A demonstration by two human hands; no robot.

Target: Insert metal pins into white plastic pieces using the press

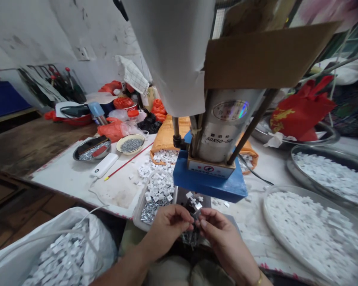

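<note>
Left hand (167,224) and right hand (217,230), both pinched shut, share one small clip (197,213) at bottom centre; its axis cannot be told

Left hand (168,226), right hand (219,232), fingertips together

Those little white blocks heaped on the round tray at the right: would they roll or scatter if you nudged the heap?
The white blocks look boxy, so they would probably slide rather than roll. Loosely piled and small, they likely scatter easily; strays already dot the table.
</note>
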